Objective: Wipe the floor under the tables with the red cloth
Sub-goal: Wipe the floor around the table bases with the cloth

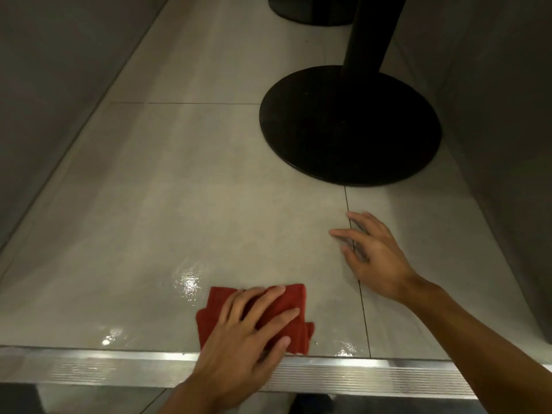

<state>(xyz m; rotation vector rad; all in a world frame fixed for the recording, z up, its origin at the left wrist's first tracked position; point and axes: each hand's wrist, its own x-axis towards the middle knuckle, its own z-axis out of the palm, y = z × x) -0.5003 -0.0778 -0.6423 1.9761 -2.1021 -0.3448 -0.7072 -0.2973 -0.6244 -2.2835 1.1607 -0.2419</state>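
A folded red cloth [291, 303] lies flat on the pale tiled floor [167, 186], close to the near edge of the raised step. My left hand [245, 336] presses down on the cloth with its fingers spread and straight, covering most of its middle. My right hand [373, 252] rests on the bare floor to the right of the cloth, fingers spread across a tile joint, holding nothing. Wet shine shows on the tiles just left of and behind the cloth.
A black round table base [349, 127] with its post [370, 31] stands ahead on the right; a second base [310, 10] is farther back. Grey walls [50, 85] close in on both sides. A ribbed metal strip [119, 369] edges the step at the front.
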